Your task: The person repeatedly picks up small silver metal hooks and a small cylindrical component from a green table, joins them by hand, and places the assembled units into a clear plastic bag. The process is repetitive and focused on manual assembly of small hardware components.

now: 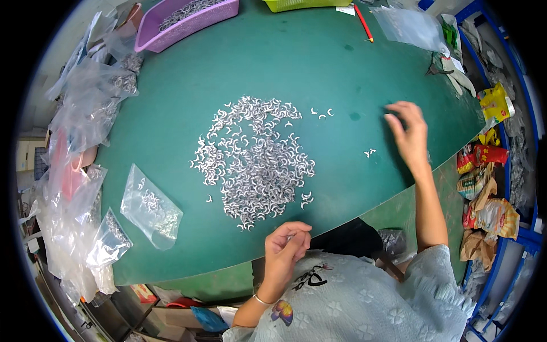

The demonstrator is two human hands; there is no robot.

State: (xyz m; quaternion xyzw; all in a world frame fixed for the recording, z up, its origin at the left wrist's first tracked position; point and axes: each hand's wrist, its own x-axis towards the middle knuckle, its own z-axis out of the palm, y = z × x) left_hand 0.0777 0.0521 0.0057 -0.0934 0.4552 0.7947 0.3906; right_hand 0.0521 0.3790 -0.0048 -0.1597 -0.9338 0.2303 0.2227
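Observation:
A wide heap of small silver crescent-shaped metal pieces [253, 162] lies spread in the middle of the green table [336, 68]. My left hand [288, 242] hovers at the near table edge just below the heap, fingers pinched together; nothing shows between them. My right hand [407, 134] is stretched out to the right of the heap, fingers apart and empty, above the table. Two stray pieces [370, 153] lie just left of it. A few more loose pieces [322, 113] sit at the heap's upper right.
A clear plastic bag [151, 208] holding some pieces lies left of the heap. More clear bags [85, 142] pile up along the left edge. At the back are a purple basket [182, 20], a yellow-green basket [296, 4], a red pencil [364, 23]. Snack packets [484, 165] crowd the right.

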